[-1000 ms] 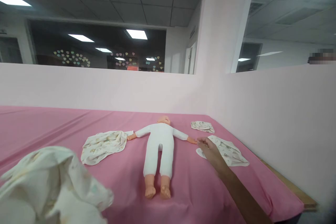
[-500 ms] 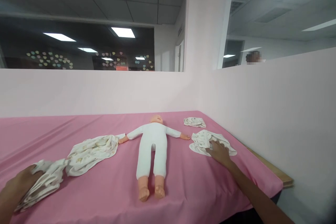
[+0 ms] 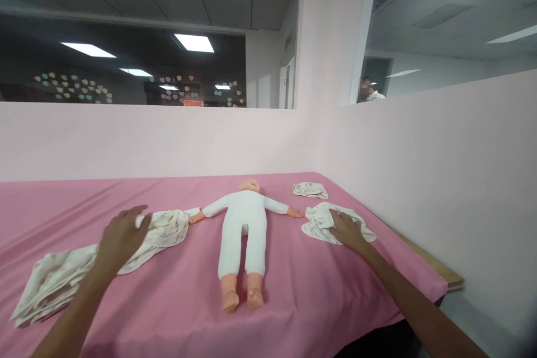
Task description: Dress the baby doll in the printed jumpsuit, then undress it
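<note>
A baby doll (image 3: 243, 224) in a white bodysuit lies on its back, arms spread and feet toward me. My left hand (image 3: 125, 236) is raised over a printed white baby garment (image 3: 165, 229) beside the doll's arm; its fingers are apart and hold nothing. Nearer to me on the left is a folded printed cloth (image 3: 54, 279), partly behind my left forearm. On the other side, my right hand (image 3: 347, 229) rests with spread fingers on a white printed garment (image 3: 321, 218) lying near the doll's other hand.
Another folded printed cloth (image 3: 310, 189) lies at the back right. Pink cloth (image 3: 180, 302) covers the table, and a wooden board edge (image 3: 453, 278) shows at right. White partition walls (image 3: 168, 140) with windows stand behind and to the right. A person (image 3: 368, 90) is visible beyond the right window.
My left hand has let go of the folded cloth at lower left and moved up and right over the garment. My right hand stays on its garment. The person beyond the window has shifted left.
</note>
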Motion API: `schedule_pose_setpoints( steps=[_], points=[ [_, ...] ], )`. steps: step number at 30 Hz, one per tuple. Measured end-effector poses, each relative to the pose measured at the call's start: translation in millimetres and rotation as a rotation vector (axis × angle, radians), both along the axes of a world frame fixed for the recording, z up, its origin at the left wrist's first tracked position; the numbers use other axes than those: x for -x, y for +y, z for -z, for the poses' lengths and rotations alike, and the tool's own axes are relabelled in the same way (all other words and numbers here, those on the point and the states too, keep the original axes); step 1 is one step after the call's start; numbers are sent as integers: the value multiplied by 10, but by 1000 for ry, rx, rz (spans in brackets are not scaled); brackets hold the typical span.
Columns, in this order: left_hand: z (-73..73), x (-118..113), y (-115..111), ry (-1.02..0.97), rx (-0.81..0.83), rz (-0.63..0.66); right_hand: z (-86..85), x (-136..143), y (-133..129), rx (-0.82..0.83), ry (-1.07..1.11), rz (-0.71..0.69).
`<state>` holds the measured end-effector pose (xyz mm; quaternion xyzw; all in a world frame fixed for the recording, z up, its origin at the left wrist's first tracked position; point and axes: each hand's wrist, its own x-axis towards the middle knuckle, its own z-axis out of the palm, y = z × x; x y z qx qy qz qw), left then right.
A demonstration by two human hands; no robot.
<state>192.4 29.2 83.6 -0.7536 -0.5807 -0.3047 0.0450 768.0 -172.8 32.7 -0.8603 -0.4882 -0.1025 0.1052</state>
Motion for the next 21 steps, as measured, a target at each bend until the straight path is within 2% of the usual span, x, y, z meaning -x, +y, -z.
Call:
schedule_pose_setpoints(
  steps=[4, 6, 8, 10, 13, 15, 18, 21],
  points=[
    [-114, -759, -236, -51, -48, 239, -144, 101, 75, -84, -164, -110],
    [-169, -1013, -347, -67, -40, 332, -265, 151, 153, -150, -112, -188],
    [-234, -1175, -446, -85, -36, 412, -419, 194, 240, -293, 92, -190],
    [-305, -1268, -530, -112, -23, 471, -613, 242, 308, -545, 432, -158],
    [-402, -1362, -616, -157, 9, 546, -988, 359, 330, -950, 997, -225],
    [-450, -1444, -655, -192, 37, 599, -1285, 481, 281, -1058, 1222, -400],
    [-489, -1643, -727, -257, 122, 698, -1751, 730, 150, -1074, 1294, -639],
    [-495, -1905, -876, -313, 227, 858, -2174, 1031, 23, -1038, 1272, -797]
  ],
)
